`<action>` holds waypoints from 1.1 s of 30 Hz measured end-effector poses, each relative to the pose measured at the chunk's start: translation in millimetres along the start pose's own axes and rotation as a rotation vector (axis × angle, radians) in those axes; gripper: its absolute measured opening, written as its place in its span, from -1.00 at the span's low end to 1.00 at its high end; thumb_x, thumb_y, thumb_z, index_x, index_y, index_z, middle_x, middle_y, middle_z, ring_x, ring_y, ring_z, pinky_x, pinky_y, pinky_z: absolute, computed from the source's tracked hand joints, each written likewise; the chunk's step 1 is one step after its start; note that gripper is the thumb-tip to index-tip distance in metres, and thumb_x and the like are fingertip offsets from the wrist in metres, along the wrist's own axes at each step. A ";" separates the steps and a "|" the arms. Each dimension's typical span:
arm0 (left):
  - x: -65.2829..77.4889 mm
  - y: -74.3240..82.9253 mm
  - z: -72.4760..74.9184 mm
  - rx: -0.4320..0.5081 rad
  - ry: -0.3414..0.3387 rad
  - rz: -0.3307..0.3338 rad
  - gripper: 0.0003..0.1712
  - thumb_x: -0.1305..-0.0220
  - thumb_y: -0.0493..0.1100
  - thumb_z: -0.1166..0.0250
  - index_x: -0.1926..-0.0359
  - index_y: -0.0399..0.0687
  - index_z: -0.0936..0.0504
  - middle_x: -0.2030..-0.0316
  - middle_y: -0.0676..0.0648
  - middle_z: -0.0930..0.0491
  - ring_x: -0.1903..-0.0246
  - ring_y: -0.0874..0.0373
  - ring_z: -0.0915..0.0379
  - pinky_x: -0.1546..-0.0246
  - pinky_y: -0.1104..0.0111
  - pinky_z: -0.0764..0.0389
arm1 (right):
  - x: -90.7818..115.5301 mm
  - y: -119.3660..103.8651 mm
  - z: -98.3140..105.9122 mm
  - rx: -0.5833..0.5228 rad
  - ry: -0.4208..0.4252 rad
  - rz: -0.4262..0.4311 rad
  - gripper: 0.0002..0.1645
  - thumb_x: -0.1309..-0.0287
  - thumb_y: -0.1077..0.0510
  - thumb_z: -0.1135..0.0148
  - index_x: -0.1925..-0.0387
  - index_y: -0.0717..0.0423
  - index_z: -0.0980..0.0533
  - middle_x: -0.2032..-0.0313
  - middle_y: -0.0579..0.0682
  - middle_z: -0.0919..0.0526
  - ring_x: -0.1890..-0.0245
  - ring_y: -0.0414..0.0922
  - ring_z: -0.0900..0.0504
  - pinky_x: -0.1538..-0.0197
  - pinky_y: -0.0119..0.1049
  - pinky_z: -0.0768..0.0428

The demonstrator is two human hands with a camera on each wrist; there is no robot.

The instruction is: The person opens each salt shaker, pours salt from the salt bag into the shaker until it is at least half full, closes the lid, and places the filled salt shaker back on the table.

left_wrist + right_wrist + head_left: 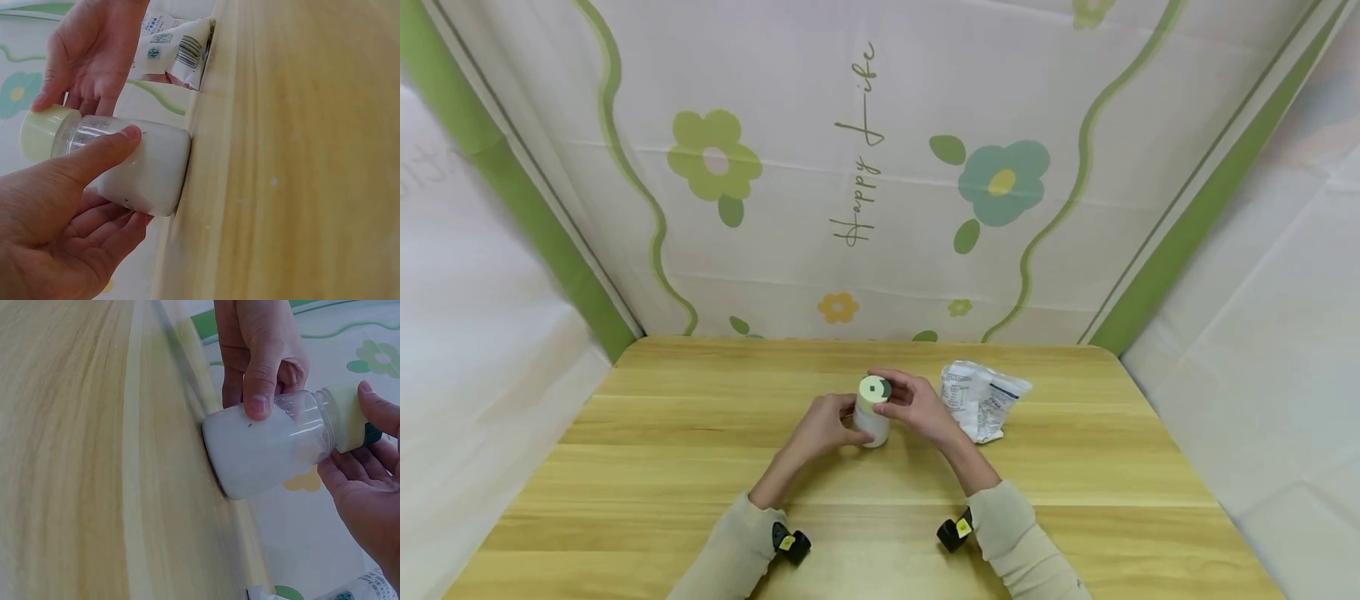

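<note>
A clear jar [871, 425] filled most of the way with white contents stands upright on the wooden table. Its pale yellow-green lid [45, 132] sits on top, with a dark green part [372, 434] at one side. My left hand [822, 427] grips the jar's body, thumb across the near side and fingers behind. My right hand [922, 408] holds the lid between thumb and fingers. In the right wrist view, the left thumb [259, 394] presses on the jar's wall.
Right of the jar, a crumpled white printed packet [981, 400] lies on the table [700, 467]. A curtain [790, 208] with flowers and lettering hangs behind the table's far edge. Pale cloth walls stand at both sides. Each wrist wears a small black camera [792, 543].
</note>
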State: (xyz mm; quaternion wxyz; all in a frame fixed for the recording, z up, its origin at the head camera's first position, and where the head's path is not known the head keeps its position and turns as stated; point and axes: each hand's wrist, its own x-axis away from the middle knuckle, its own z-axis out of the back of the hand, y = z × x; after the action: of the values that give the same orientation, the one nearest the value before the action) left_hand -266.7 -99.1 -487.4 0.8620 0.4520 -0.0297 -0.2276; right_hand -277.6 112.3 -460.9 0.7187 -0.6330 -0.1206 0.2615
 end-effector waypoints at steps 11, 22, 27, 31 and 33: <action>0.0 1.2 1.7 0.000 0.002 0.003 -0.46 0.01 -0.16 -0.59 -0.03 -0.20 -0.67 0.02 -0.17 -0.72 -0.01 -0.03 -0.66 -0.08 0.12 -0.67 | -0.1 -3.9 -2.9 0.037 0.006 0.011 -0.29 -0.23 0.28 -0.33 -0.38 0.26 -0.34 -0.32 0.22 -0.47 -0.28 0.16 -0.51 -0.19 -0.38 -0.59; 3.1 0.9 0.4 0.008 0.007 0.004 -0.46 0.00 -0.19 -0.59 -0.04 -0.20 -0.66 0.01 -0.16 -0.72 -0.02 -0.03 -0.65 -0.07 0.12 -0.67 | 1.3 -3.9 -6.5 0.081 0.004 0.006 -0.31 -0.24 0.26 -0.33 -0.38 0.19 -0.36 -0.31 0.21 -0.48 -0.28 0.13 -0.51 -0.22 -0.31 -0.58; 2.9 0.9 0.6 0.009 0.002 0.002 -0.45 0.00 -0.18 -0.59 -0.05 -0.20 -0.66 0.01 -0.16 -0.71 -0.03 -0.03 -0.65 -0.08 0.12 -0.67 | 0.9 -3.7 -6.4 0.087 0.008 0.000 -0.31 -0.25 0.28 -0.31 -0.38 0.23 -0.35 -0.31 0.24 -0.48 -0.28 0.15 -0.51 -0.24 -0.28 -0.58; 2.6 1.1 0.4 0.009 -0.001 0.000 -0.46 0.00 -0.17 -0.59 -0.04 -0.20 -0.66 0.01 -0.16 -0.71 -0.03 -0.02 -0.66 -0.08 0.12 -0.67 | 1.9 -4.5 -6.6 0.099 0.007 0.006 -0.31 -0.25 0.26 -0.31 -0.37 0.29 -0.34 -0.29 0.26 -0.48 -0.26 0.16 -0.52 -0.23 -0.26 -0.59; 2.1 0.9 0.2 0.005 -0.002 -0.003 -0.45 0.00 -0.17 -0.59 -0.04 -0.20 -0.66 0.01 -0.16 -0.71 -0.03 -0.02 -0.66 -0.08 0.13 -0.67 | 2.1 -4.2 -6.2 0.104 0.009 0.012 -0.32 -0.25 0.25 -0.32 -0.36 0.27 -0.35 -0.28 0.27 -0.49 -0.25 0.16 -0.54 -0.22 -0.26 -0.60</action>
State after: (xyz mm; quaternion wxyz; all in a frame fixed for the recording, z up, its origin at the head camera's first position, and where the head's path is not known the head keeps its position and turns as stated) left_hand -264.5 -99.7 -486.9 0.8606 0.4537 -0.0304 -0.2292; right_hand -271.7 107.9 -458.2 0.7495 -0.5967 -0.1000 0.2687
